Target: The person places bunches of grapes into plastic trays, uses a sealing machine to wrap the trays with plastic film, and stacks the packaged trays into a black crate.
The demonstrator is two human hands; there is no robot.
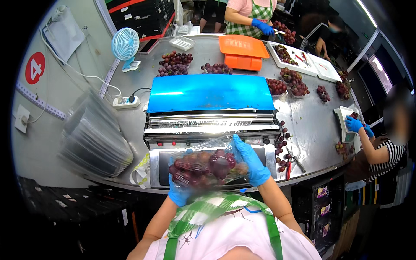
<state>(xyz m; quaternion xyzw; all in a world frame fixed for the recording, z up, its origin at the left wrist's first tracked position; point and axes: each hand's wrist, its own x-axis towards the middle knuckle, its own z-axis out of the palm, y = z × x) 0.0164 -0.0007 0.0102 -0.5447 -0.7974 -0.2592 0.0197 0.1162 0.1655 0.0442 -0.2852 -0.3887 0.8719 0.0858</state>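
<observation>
A clear plastic tray of red grapes (pixel 208 165), covered with transparent film, is held between my two blue-gloved hands, close in front of my checked apron. My left hand (pixel 178 188) grips its left end, with the fingers partly hidden by the film and grapes. My right hand (pixel 252 162) holds the right end, the thumb and fingers along the film. Directly beyond is a film wrapping machine (pixel 211 128) with a blue lid (pixel 209 92); its front heating plate (pixel 269 162) lies partly hidden beneath the tray.
Stacked clear trays (pixel 97 139) lean at left, near a fan (pixel 125 44) and power strip (pixel 126 102). Loose grapes (pixel 282 151) and red-handled snips (pixel 288 169) lie right of the machine. An orange scale (pixel 243 61) stands beyond. Co-workers are at the far side and right.
</observation>
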